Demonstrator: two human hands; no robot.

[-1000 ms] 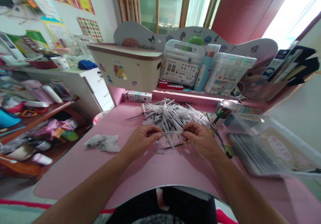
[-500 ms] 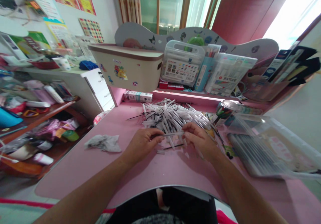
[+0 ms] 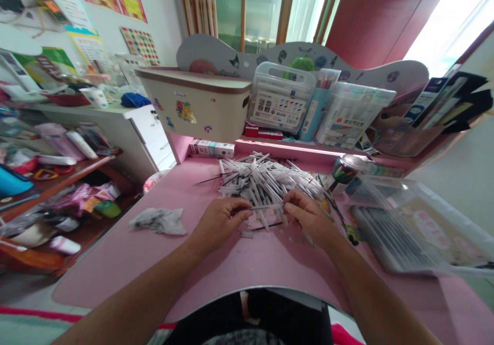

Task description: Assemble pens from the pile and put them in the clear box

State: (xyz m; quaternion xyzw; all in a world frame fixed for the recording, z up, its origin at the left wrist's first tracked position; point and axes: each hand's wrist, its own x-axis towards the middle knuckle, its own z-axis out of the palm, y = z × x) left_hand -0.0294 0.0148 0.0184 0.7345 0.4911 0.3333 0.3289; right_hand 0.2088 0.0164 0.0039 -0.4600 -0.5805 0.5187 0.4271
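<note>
A thin white pen barrel (image 3: 267,207) lies level between my two hands, just above the desk. My left hand (image 3: 221,222) pinches its left end between thumb and fingers. At the other end, my right hand (image 3: 309,215) has thumb and fingertips closed round the barrel. Right behind them spreads a heap of white pen barrels (image 3: 266,177), mixed with thin black pieces. A dark thin stick (image 3: 266,226) and a small pale piece (image 3: 247,235) rest on the desk below the held barrel.
A crumpled tissue (image 3: 158,221) lies on the pink desk (image 3: 127,268) to the left. To the right stand a can (image 3: 345,172) and a clear plastic box (image 3: 420,195) with grey pens (image 3: 391,237). A cream bin (image 3: 196,108) and pen cases fill the shelf behind.
My right hand has shifted very slightly to the right along the barrel. My left hand stays where it was, and both hands keep hold.
</note>
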